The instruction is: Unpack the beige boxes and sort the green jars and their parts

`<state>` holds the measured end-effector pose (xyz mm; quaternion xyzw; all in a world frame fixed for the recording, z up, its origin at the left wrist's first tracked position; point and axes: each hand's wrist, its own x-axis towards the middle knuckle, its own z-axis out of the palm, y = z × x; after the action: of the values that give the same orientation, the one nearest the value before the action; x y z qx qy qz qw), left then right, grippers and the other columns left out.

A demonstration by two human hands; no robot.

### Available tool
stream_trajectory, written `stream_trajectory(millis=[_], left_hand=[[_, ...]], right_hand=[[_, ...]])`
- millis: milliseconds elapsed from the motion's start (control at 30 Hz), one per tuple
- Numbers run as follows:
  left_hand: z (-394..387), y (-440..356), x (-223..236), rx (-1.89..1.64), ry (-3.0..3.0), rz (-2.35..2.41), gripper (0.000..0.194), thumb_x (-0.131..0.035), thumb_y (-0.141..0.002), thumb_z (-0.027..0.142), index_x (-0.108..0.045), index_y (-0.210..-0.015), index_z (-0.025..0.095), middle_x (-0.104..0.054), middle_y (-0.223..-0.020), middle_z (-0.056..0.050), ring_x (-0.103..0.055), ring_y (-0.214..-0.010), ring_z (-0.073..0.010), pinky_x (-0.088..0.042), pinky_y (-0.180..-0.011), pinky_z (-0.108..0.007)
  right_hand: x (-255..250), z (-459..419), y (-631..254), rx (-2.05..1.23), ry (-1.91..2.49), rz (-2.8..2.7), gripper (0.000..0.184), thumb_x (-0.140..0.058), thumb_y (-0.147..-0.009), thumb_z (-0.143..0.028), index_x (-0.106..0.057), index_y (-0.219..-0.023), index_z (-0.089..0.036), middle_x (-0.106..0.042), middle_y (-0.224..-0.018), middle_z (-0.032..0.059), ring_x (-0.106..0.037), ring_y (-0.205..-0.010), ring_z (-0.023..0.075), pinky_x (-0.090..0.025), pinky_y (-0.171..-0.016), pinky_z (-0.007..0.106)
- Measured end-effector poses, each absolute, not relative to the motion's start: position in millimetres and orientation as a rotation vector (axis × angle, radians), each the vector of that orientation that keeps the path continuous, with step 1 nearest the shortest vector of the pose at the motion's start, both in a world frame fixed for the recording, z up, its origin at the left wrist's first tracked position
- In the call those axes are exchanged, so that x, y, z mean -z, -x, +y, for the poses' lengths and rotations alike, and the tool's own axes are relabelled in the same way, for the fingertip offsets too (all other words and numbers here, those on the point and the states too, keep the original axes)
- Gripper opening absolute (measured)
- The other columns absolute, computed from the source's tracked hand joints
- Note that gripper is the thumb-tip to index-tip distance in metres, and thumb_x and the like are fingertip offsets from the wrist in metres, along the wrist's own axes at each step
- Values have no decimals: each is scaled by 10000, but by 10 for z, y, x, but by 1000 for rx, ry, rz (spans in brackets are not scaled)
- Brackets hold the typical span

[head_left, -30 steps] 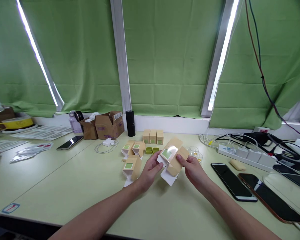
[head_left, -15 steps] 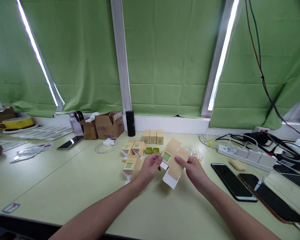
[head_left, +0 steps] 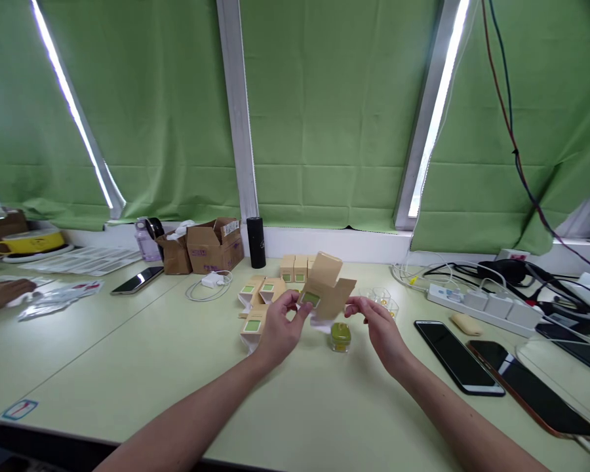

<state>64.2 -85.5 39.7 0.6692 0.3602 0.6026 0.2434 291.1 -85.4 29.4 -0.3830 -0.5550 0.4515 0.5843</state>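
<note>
Closed boxes [head_left: 288, 269] stand behind; the left hand [head_left: 281, 329] pinches an unclosed carton [head_left: 330, 297], jar [head_left: 341, 336] outside; the right hand [head_left: 384, 332] has fingers loosely parted.

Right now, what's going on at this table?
A person's left hand holds an unfolded carton with its flaps spread. Their right hand is at its right edge; whether it touches is unclear. A green-lidded jar stands on the table between the hands. Open boxes stand to the left, and another person's hand shows at far left.
</note>
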Motion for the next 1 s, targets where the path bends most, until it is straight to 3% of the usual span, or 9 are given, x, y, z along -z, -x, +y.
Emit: stream_trajectory(millis=[100, 200, 400, 600, 700, 800, 900, 1000], left_hand=[[-843, -537, -440, -1867, -2261, 968, 142, -664, -935, 365, -727, -937, 238, -760, -930, -87, -653, -939, -268, -529, -869, -445], [-833, -436, -483, -1885, -2580, 956, 135, -633, -941, 289, -754, -1002, 294, -799, -1063, -75, -654, -1034, -290, -513, -924, -503], [-845, -328, -487, -1687, -2848, 1037, 202, -614, -947, 252, -774, -1016, 354, -799, -1136, -43, -657, -1035, -290, -478, -907, -503], [-873, -398, -527, -1898, -2888, 965, 210, -660, -897, 137, -755, -966, 311, -813, -1003, -28, -668, -999, -274, -472, -892, -464], [-883, -409, -689, -2018, -2613, 1112, 81, -677, -891, 185, -718, -853, 243, -776, -863, -51, -644, -987, -269, -485, -904, -443], [-905, -270, -912, -2003, -2216, 1371, 210, -681, -889, 331, -637, -729, 202, -695, -842, -66, -620, -863, -224, -495, -762, -341], [-934, 61, -1066, -1772, -1959, 1583, 326, -650, -881, 460, -595, -697, 196, -595, -702, -11, -478, -619, -153, -381, -571, -277], [-974, 510, -1083, -1656, -1828, 1699, 391, -638, -847, 536, -559, -667, 198, -516, -623, 18, -424, -589, -139, -330, -549, -257]], right_hand=[[-265, -829, -2916, -1102, 912, -1221, 453, -701, -780, -701, -795, -920, -280, -748, -927, 44, -619, -996, 275, -441, -938, 393], [-254, -815, -2909, -1126, 961, -1162, 457, -743, -726, -695, -797, -904, -277, -748, -1018, 51, -604, -1017, 283, -453, -897, 378], [-184, -771, -2918, -1130, 1014, -1150, 480, -730, -729, -716, -781, -886, -266, -740, -947, 43, -605, -929, 263, -457, -828, 359], [-80, -716, -2928, -1167, 1011, -1189, 496, -693, -752, -716, -742, -896, -243, -735, -955, 47, -611, -938, 265, -430, -796, 348], [-104, -719, -2932, -1108, 1041, -1269, 567, -611, -795, -757, -747, -965, -233, -731, -884, 59, -612, -991, 282, -416, -879, 376], [-126, -720, -2939, -1097, 1084, -1309, 590, -575, -815, -765, -742, -1008, -233, -726, -850, 61, -607, -1015, 292, -398, -919, 399], [-115, -705, -2943, -1095, 1091, -1310, 593, -571, -811, -774, -740, -997, -237, -724, -845, 63, -606, -1005, 294, -397, -916, 406], [-101, -690, -2939, -1092, 1085, -1305, 601, -573, -801, -783, -741, -987, -237, -724, -831, 66, -602, -974, 291, -404, -886, 402]])
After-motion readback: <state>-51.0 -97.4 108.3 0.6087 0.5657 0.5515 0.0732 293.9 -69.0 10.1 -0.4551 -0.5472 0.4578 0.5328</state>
